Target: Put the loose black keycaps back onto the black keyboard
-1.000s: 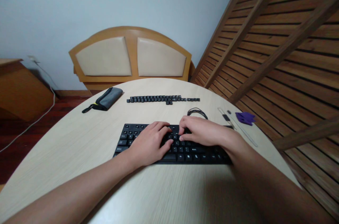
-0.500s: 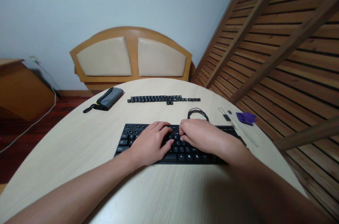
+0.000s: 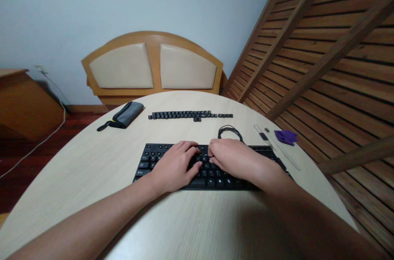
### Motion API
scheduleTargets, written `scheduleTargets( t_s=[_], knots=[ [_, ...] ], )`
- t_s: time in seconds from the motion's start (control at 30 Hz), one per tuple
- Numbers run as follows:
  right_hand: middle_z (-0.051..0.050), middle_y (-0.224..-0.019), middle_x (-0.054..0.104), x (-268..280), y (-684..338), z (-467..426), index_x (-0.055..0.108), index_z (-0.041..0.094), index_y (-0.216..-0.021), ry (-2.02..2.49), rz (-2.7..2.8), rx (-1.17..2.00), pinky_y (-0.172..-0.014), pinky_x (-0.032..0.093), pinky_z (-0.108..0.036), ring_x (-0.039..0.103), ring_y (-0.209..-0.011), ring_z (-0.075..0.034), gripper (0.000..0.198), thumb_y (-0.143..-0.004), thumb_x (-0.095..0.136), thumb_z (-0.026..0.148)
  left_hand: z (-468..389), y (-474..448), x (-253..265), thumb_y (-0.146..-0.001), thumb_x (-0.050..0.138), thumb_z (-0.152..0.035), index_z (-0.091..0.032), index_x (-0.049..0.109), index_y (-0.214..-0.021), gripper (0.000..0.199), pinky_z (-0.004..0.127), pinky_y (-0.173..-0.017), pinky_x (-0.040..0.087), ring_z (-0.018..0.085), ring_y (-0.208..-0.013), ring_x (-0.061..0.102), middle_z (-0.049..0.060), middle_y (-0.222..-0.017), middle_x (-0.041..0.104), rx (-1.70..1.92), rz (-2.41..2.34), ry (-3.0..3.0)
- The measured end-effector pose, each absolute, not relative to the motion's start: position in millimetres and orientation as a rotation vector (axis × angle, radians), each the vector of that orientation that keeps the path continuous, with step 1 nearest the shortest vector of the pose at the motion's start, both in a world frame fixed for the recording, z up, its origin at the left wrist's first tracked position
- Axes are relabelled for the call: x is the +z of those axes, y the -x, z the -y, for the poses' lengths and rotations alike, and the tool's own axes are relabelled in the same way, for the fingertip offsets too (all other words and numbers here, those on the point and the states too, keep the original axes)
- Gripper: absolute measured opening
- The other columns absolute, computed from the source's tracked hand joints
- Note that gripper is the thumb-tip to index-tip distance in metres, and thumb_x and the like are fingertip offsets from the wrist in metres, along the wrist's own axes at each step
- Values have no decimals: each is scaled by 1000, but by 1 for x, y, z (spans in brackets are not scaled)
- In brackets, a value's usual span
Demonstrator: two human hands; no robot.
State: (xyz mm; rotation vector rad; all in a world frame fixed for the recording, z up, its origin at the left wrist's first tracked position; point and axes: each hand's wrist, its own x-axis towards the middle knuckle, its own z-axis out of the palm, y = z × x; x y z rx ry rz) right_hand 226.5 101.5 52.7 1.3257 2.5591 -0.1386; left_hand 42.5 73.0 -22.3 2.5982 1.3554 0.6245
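A black keyboard [image 3: 147, 174] lies across the near middle of the table, some key positions in its upper rows lacking their caps. Over its left half rests my left hand [image 3: 175, 163], fingers bent forward and thumb apart, the tips touching the keys. My right hand [image 3: 234, 157] is curled over the keyboard's centre right, fingers folded inward and their tips down at the keys. Whatever those fingers pinch, if anything, is hidden. Beyond the keyboard, loose black keycaps [image 3: 175, 115] stand in lined-up rows.
A coiled black cable [image 3: 230, 129] lies behind my right hand. To the right are a wire keycap puller [image 3: 263, 136], a thin white stick [image 3: 287, 155] and a purple cloth [image 3: 286, 137]. A grey pouch [image 3: 131, 113] sits at the table's far left edge. Wooden slats [image 3: 338, 67] rise beyond the right edge.
My right hand and wrist have shifted very slightly while the fingers stay at the same keys. My left hand and the other things keep their places.
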Motion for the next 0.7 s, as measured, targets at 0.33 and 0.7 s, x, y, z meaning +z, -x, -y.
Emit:
scheduleTargets(
  t_s=[0.33, 0.7],
  knots=[
    [-10, -98, 76, 55, -232, -106, 74, 18, -103, -1337, -2594, -218, -79, 51, -34, 71, -95, -29, 18, -92, 63, 26, -73, -43, -22, -96, 55, -32, -15, 64, -115, 27, 45, -107, 45, 27, -120, 56, 12, -127, 62, 621, -1359, -2601],
    [-12, -98, 76, 54, -229, -106, 75, 18, -98, -1342, -2577, -171, -80, 50, -35, 71, -96, -31, 16, -91, 64, 26, -74, -42, -23, -96, 55, -33, -15, 64, -115, 27, 45, -106, 46, 27, -119, 56, 11, -127, 62, 632, -1355, -2610]
  ],
)
